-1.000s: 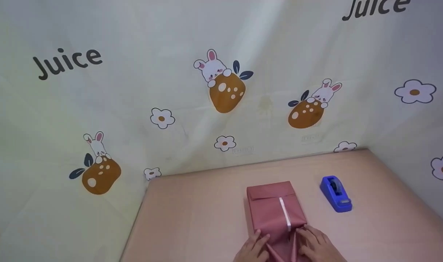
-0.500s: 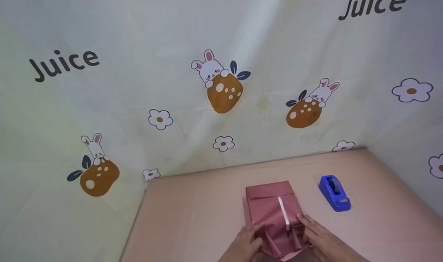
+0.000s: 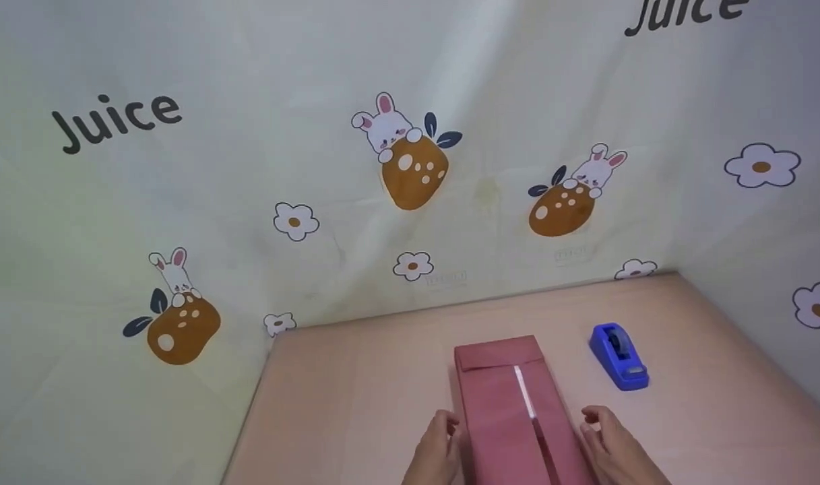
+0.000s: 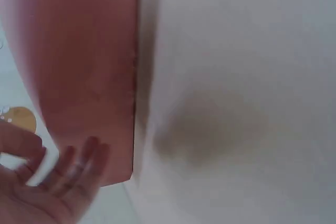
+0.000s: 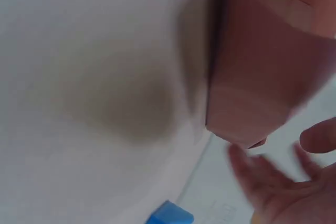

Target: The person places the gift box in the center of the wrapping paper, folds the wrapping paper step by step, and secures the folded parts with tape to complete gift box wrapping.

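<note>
Head view: a box wrapped in red paper [image 3: 514, 411] lies on the pink surface [image 3: 356, 404], long side running away from the person, a strip of clear tape [image 3: 525, 397] along its top seam. Left hand [image 3: 436, 451] sits just beside the box's left flank, fingers loosely spread, gripping nothing; whether the fingertips touch the paper cannot be told. Right hand [image 3: 612, 448] mirrors it on the right flank, fingers relaxed, also holding nothing. A blue tape dispenser [image 3: 618, 357] stands on the surface to the right of the box, apart from it. Cartoon-print wall covering [image 3: 410, 155] behind.

Left wrist view, blurred: palm of the left hand [image 4: 47, 192] is open, fingers straight, next to the lower corner of the red box [image 4: 84, 66].

Right wrist view, blurred: right hand [image 5: 283, 182] is open with fingers spread, near the box [image 5: 262, 66] corner, a narrow gap between them; the blue dispenser's [image 5: 169, 214] edge shows low in frame
</note>
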Tool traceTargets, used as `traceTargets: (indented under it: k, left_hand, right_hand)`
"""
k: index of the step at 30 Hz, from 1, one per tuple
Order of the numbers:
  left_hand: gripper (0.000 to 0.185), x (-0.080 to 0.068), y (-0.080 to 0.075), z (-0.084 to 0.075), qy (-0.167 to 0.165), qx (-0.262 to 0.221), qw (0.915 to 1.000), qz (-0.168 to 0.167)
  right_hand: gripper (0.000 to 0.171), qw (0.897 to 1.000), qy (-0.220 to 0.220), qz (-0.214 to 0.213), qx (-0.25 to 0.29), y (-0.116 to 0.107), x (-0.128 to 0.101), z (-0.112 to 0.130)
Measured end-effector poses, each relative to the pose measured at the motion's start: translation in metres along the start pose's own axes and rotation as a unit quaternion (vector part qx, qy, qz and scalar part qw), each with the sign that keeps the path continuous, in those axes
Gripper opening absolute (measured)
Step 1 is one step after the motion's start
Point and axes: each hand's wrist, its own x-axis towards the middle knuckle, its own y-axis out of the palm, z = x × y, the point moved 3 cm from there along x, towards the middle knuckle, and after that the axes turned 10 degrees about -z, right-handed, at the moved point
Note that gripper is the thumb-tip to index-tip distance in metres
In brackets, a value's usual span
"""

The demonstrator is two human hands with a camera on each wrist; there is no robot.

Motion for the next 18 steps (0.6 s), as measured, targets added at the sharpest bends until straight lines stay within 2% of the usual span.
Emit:
traceTargets:
  k: [1,2,3,5,7,12,14,16,18]
  left_hand:
    - [0.015,0.001,0.001,0.002,-0.043,-0.042,0.9981,0.013]
    - [0.022,0.001,0.002,0.004,-0.082,-0.072,0.9936,0.028]
    - [0.029,0.002,0.003,0.005,-0.112,-0.095,0.9883,0.042]
    - [0.039,0.004,0.007,0.007,-0.145,-0.108,0.9817,0.062]
    - [0.043,0.004,0.012,0.006,-0.159,-0.088,0.9808,0.073]
    - [0.04,0.005,0.02,0.001,-0.133,0.003,0.9899,0.049]
    - [0.041,0.005,0.021,-0.004,-0.107,0.059,0.992,0.031]
    - [0.043,0.006,0.022,-0.011,-0.065,0.133,0.989,0.003]
    - [0.043,0.006,0.023,-0.017,-0.023,0.208,0.9773,-0.033]
  right_hand:
    - [0.026,0.997,0.064,0.026,0.034,0.001,0.002,-0.003]
    - [0.034,0.989,0.121,0.053,0.059,0.002,0.004,-0.005]
    - [0.041,0.982,0.155,0.077,0.079,0.005,0.006,-0.007]
    - [0.045,0.972,0.187,0.105,0.096,0.01,0.011,-0.01]
    - [0.043,0.971,0.191,0.115,0.09,0.016,0.014,-0.011]
    - [0.037,0.979,0.168,0.098,0.055,0.026,0.019,-0.01]
    - [0.036,0.981,0.167,0.089,0.029,0.029,0.018,-0.009]
    - [0.033,0.984,0.159,0.08,-0.014,0.03,0.017,-0.006]
    - [0.028,0.986,0.14,0.072,-0.06,0.032,0.016,-0.002]
